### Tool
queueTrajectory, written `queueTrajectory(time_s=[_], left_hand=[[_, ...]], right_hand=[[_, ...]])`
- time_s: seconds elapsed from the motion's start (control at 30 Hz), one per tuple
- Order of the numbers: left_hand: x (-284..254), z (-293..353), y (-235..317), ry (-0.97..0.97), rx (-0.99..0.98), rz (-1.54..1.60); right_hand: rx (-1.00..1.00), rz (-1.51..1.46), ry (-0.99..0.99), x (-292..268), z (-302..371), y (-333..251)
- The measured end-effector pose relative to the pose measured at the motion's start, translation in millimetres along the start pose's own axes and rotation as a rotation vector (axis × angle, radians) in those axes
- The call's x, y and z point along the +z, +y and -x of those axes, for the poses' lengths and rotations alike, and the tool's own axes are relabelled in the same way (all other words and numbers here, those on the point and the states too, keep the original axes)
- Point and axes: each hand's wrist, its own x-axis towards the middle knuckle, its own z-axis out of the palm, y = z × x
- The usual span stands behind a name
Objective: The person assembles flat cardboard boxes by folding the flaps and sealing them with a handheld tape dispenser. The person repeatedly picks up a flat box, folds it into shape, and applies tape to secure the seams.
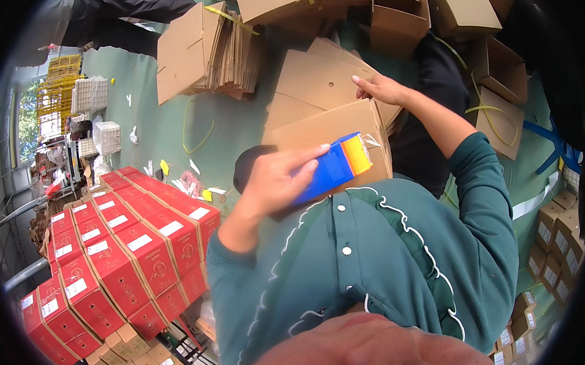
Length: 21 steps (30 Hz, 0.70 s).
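Note:
My left hand (273, 181) is wrapped round a blue tape dispenser (329, 173) with a yellow and orange front and a toothed edge. The dispenser lies over the near side of a brown cardboard box (328, 122) in front of my body. A crumpled clear strip shows beside its toothed end. Beyond the box's far right corner, my right hand (383, 90) hovers with thumb and fingers apart and nothing visible in it. Flat cardboard sheets (304, 75) lie beneath and beyond the box.
Red cartons (110, 253) with white labels are stacked at the left. Bundled flat cardboard (210, 55) stands far left of the box. Open brown boxes (500, 67) sit at the far right. Yellow straps (206, 139) and scraps lie on the green floor (139, 104). Another person's legs (123, 18) show far left.

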Motion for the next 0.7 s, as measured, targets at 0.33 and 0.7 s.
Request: queueTrajectory(time_s=[0.33, 0.7], left_hand=[[2.7, -2.4, -1.3, -0.096, 0.116, -0.192], [-115.8, 114.1, -93.3, -0.109, -0.233, 0.007]], right_hand=[[-0.507, 0.426, -0.694, 75.8, -30.5, -170.4], [-0.484, 0.325, -0.658, 77.9, -31.6, -162.1]])
